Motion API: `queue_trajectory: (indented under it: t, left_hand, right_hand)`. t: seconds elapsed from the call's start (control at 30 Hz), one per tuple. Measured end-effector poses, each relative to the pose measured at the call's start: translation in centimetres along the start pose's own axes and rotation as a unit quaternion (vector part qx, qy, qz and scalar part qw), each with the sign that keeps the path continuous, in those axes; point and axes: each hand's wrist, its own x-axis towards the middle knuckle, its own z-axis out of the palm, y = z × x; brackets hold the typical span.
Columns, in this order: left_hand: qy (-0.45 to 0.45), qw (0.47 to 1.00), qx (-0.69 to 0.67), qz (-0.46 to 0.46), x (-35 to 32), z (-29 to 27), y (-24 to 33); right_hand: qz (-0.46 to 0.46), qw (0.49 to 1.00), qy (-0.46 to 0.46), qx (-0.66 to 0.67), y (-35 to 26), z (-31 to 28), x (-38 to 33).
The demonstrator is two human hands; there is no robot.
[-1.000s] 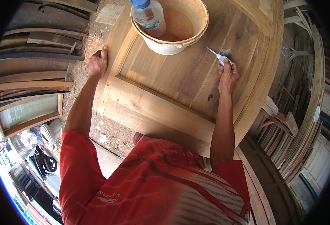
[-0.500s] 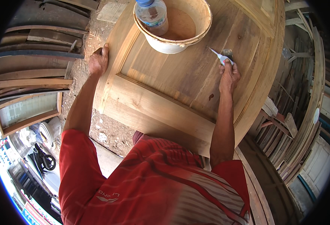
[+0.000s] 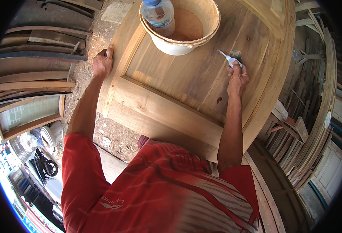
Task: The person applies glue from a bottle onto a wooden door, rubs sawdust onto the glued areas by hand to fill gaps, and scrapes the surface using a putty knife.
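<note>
A panelled wooden door (image 3: pixel 151 112) lies flat in front of me. My right hand (image 3: pixel 237 79) is closed round a small white glue bottle (image 3: pixel 233 61), its long thin nozzle pointing up and left, just over the door's panel. Right behind the bottle is a small dark, flat piece (image 3: pixel 236 54) that I cannot make out. My left hand (image 3: pixel 102 64) is closed at the door's left edge, thumb upward; its fingertips are partly hidden. Dark spots (image 3: pixel 219 99) mark the panel near my right wrist.
On the door's far part stands a white bucket (image 3: pixel 175 49) holding brownish contents and a clear plastic bottle (image 3: pixel 158 19) with a blue cap. Curved boards (image 3: pixel 39 66) are stacked at left, above a framed glass pane (image 3: pixel 29 114). Long timber strips (image 3: pixel 310 128) lean at right.
Almost nothing differs. The bucket and bottle sit a touch differently in the picture; both hands keep their places and the glue bottle stays in my right hand.
</note>
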Motion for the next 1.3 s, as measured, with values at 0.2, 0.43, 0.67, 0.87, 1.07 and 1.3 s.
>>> queue_trajectory:
  t: [0.2, 0.43, 0.67, 0.87, 1.07, 1.3]
  left_hand:
    - [0.005, 1.0, -0.015, -0.005, -0.2, -0.3, 0.2]
    - [0.006, 0.999, -0.042, 0.009, -0.6, -0.7, 0.6]
    - [0.006, 1.0, -0.026, -0.003, -0.7, -0.7, 1.0]
    - [0.017, 0.999, -0.032, -0.005, -0.3, -0.2, 0.5]
    - [0.014, 0.999, -0.03, 0.021, -0.7, -0.4, 0.9]
    - [0.032, 0.998, -0.055, 0.019, -0.3, 0.1, -1.0]
  right_hand:
    - [0.003, 1.0, 0.0, -0.012, -0.2, 0.0, -0.2]
    - [0.0, 1.0, 0.002, -0.018, -0.6, 0.0, -0.5]
    - [-0.002, 1.0, 0.004, -0.018, -0.2, -0.1, -0.2]
    - [-0.005, 1.0, 0.003, -0.013, 0.1, -0.3, 0.1]
    - [-0.01, 0.999, 0.014, 0.031, 0.8, -0.5, 0.1]
    - [-0.033, 0.995, -0.071, 0.068, 1.3, -0.8, -6.6]
